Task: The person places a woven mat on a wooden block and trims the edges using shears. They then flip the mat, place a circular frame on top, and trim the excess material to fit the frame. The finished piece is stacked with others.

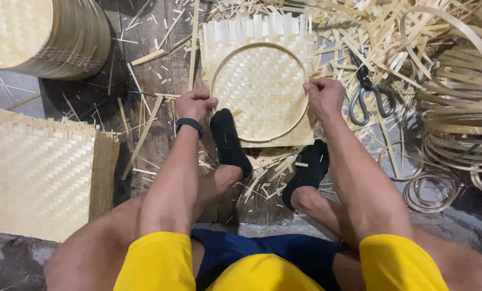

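The head view is looking down on a person sitting on a dark plank floor (160, 70), working on one square mat of woven pale bamboo strips (262, 81) lying flat ahead of the knees. One thin round bamboo hoop (235, 56) is lying on top of that mat. The left hand (195, 105), with a black band on its wrist, is pinching the hoop's left edge with clenched fingers. The right hand (323, 96) is gripping the hoop's right edge, fingers curled closed over it. Two feet in black socks are pressing on the mat's near edge, one (228, 141) near each (307, 170) lower corner. One pair of grey-handled shears (366, 94) is lying just right of the mat among loose bamboo offcuts. A stack of round woven trays (47, 37) is standing at the upper left, one large woven sheet (36, 172) is lying at the left, and many coiled bamboo strips (456, 113) are piling up at the right; their number cannot be counted.
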